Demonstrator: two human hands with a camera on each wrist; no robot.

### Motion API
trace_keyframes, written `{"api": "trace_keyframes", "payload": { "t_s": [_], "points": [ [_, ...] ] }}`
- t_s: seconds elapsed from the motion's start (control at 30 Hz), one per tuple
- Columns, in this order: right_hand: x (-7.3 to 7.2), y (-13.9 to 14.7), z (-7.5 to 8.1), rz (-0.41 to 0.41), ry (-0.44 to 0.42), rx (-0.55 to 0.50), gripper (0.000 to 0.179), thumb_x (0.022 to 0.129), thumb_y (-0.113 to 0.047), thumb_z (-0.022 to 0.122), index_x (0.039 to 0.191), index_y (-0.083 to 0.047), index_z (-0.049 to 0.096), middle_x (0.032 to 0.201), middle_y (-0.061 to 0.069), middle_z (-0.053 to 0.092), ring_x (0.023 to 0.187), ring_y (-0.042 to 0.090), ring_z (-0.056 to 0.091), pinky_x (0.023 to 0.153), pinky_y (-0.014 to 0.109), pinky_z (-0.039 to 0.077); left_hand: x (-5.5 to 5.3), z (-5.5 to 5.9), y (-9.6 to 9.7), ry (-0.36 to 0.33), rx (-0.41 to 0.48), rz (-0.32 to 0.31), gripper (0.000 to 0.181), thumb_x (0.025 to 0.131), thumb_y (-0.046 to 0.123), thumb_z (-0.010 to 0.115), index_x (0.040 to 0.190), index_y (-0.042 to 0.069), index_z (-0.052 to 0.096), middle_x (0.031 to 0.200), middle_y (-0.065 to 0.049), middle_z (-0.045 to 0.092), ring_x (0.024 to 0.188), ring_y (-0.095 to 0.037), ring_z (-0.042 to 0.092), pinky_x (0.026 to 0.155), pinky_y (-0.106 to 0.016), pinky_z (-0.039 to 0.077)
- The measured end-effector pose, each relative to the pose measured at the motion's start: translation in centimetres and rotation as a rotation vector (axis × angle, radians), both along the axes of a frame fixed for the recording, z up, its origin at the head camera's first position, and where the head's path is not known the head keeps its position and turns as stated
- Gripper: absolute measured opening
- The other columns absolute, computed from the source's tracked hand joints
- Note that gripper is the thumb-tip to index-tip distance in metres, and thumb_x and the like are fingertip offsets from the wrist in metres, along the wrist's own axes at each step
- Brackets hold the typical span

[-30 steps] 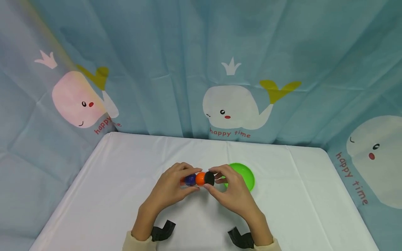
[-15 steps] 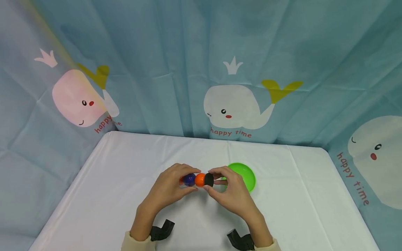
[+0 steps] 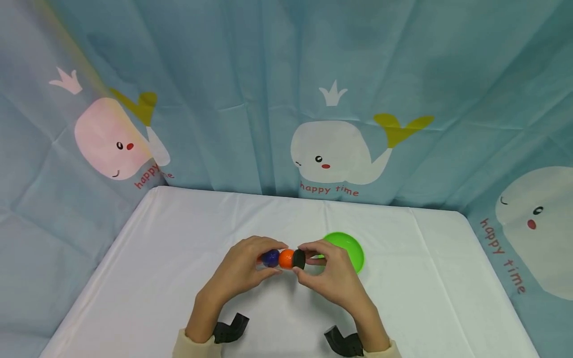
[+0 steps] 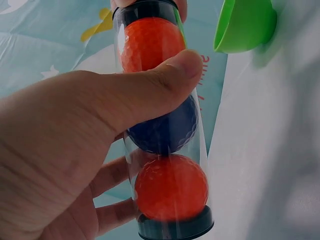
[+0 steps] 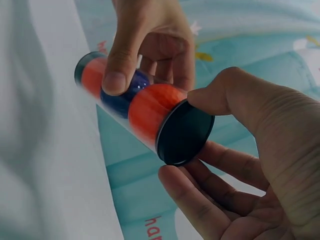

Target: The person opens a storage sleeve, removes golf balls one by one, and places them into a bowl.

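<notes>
A clear tube (image 4: pixel 192 150) holds two orange dimpled balls, one near each end (image 4: pixel 171 187), with a dark blue ball (image 4: pixel 162 130) between them. They look like golf balls. Black caps close both ends, the left-hand cap (image 4: pixel 177 225) and the right-hand cap (image 5: pixel 185 132). My left hand (image 3: pixel 243 263) grips the tube's middle, its thumb across the blue ball in the left wrist view. With thumb and fingertips, my right hand (image 3: pixel 331 271) pinches the rim of the right-hand cap. The tube lies sideways between both hands, above the table.
A green bowl (image 3: pixel 353 251) stands on the white-covered table (image 3: pixel 201 219), just behind my right hand and partly hidden by it. Blue curtains (image 3: pixel 233 99) with whale prints hang along the back and sides. Black mounts (image 3: pixel 232 328) sit on both wrists.
Both hands keep hold of the tube and have shifted only slightly. The cap is still on the tube's right end, and the bowl has stayed put.
</notes>
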State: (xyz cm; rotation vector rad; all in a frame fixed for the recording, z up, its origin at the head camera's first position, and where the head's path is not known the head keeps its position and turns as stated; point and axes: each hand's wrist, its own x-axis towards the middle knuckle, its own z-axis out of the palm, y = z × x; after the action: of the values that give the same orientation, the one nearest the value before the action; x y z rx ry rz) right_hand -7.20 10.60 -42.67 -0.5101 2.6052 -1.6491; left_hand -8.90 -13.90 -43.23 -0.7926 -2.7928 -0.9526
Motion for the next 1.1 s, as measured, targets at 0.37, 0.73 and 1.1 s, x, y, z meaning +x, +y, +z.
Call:
{"api": "trace_keyframes", "payload": {
  "t_s": [0.37, 0.73, 1.1],
  "points": [
    [0.1, -0.1, 0.8, -0.013, -0.013, -0.03, 0.039, 0.083, -0.01, 0.089, 0.119, -0.018, 0.075, 0.113, -0.001, 0.075, 0.103, 0.015, 0.073, 0.088, 0.025, 0.064, -0.2, 0.1, -0.7, -0.012, 0.015, -0.004, 0.056, 0.081, 0.028, 0.093, 0.133, 0.028, 0.073, 0.129, 0.012, 0.075, 0.12, -0.013, 0.071, 0.103, -0.042, 0.059],
    [0.2, 0.0, 0.7, 0.006, 0.096, -0.06, 0.042, 0.087, -0.01, 0.087, 0.125, -0.017, 0.072, 0.118, -0.001, 0.07, 0.107, 0.017, 0.07, 0.086, 0.023, 0.064, 0.0, 0.0, -0.9, -0.023, 0.055, 0.023, 0.055, 0.08, 0.029, 0.094, 0.131, 0.03, 0.074, 0.126, 0.015, 0.075, 0.117, -0.01, 0.071, 0.103, -0.042, 0.059],
    [0.1, 0.1, 0.5, -0.015, 0.122, -0.05, 0.046, 0.087, -0.007, 0.086, 0.127, -0.022, 0.071, 0.121, 0.0, 0.068, 0.111, 0.018, 0.07, 0.089, 0.022, 0.063, -0.2, 0.2, -1.9, -0.059, 0.074, 0.065, 0.053, 0.081, 0.033, 0.094, 0.13, 0.032, 0.073, 0.125, 0.017, 0.074, 0.113, -0.007, 0.071, 0.102, -0.04, 0.06]
  ]
}}
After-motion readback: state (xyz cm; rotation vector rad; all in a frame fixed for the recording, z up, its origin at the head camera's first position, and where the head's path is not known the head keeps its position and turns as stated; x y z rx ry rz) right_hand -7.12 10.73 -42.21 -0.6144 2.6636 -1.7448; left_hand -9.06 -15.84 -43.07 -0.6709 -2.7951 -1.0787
